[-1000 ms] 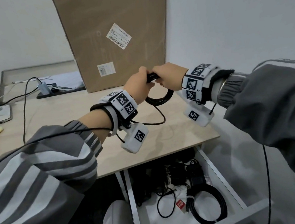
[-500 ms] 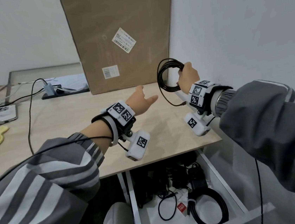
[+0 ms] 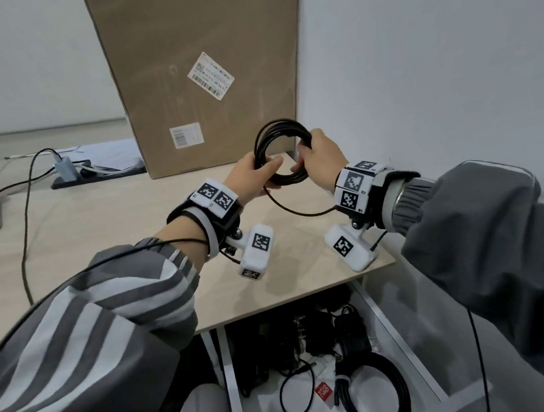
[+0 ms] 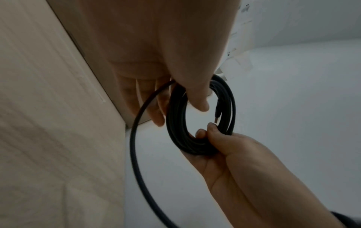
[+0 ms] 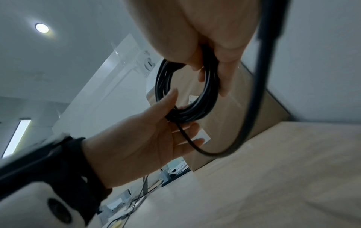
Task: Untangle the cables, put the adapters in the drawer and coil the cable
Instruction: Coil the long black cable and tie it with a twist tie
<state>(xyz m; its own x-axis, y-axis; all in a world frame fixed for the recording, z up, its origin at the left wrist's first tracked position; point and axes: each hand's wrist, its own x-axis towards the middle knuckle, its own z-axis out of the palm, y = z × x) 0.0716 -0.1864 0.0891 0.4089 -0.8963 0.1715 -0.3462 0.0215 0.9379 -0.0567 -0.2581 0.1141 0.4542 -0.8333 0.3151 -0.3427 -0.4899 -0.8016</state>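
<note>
Above the tabletop's [image 3: 305,269] right front corner, the coiled cable [image 3: 283,152] is held upright: right hand [image 3: 321,159] gripping one side, left hand [image 3: 254,177] pinching the opposite, apparently to keep the loops together while a loose tail hangs.

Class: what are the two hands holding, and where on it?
A coiled black cable: left hand pinches its left side, right hand grips its right side.
</note>
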